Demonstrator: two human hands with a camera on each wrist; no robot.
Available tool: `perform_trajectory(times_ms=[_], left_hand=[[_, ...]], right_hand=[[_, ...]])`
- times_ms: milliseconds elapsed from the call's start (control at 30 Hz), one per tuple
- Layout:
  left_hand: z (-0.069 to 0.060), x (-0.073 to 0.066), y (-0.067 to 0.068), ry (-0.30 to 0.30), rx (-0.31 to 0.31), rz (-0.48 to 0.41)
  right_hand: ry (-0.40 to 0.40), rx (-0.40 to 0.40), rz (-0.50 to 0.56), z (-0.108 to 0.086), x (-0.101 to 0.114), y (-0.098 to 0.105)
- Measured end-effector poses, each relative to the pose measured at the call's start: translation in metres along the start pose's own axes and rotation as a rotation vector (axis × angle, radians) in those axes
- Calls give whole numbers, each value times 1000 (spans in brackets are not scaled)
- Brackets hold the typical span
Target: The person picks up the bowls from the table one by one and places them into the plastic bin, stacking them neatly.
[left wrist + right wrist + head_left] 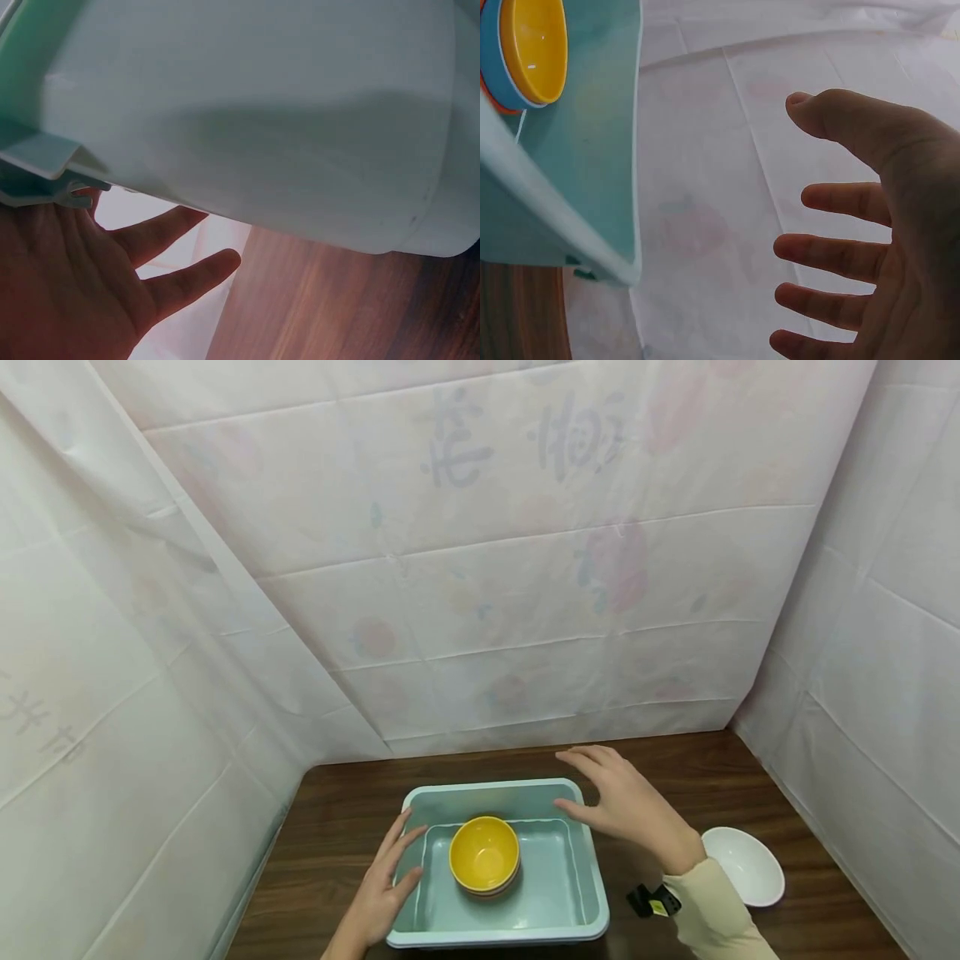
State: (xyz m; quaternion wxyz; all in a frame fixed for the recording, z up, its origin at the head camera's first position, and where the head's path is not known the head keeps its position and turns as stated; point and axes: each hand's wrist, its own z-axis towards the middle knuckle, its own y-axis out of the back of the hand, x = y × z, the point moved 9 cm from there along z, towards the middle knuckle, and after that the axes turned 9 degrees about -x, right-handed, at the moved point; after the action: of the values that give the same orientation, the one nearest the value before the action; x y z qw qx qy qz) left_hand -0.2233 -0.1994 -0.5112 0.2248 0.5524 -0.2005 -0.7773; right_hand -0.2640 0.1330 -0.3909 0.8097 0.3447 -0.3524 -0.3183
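Note:
A light blue-green plastic basin (pixel 498 937) stands on the wooden table. Inside it, left of the middle, is a stack of bowls topped by a yellow bowl (pixel 483 853). Below that, the right wrist view shows a blue bowl (pixel 493 56) and an orange-red edge. My left hand (pixel 377 893) is at the basin's left rim with fingers spread; in the left wrist view it lies close along the outer wall (pixel 300 150). Whether it touches the rim cannot be told. By the back right corner hovers my right hand (pixel 622 797), fingers apart and holding nothing.
A white bowl (pixel 745 866) sits on the dark wooden table (pixel 315 860) at the right. Beside my right sleeve is a small black device (pixel 652 902). White sheets (pixel 525 610) hang behind the table and at both sides.

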Motion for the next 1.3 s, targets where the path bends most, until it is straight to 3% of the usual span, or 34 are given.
perform_trajectory(times_ms=[267,667,1300], left_hand=[[0,1,-1,3,3,-11],[0,2,2,14,-4,-14],[-1,2,-1,5,-11,-18]], right_hand=[[-76,-116,5,-28,-37,9],[-116,-284,-122,-69,-83,25],[-192,-233,-225,-118,-134,28]])
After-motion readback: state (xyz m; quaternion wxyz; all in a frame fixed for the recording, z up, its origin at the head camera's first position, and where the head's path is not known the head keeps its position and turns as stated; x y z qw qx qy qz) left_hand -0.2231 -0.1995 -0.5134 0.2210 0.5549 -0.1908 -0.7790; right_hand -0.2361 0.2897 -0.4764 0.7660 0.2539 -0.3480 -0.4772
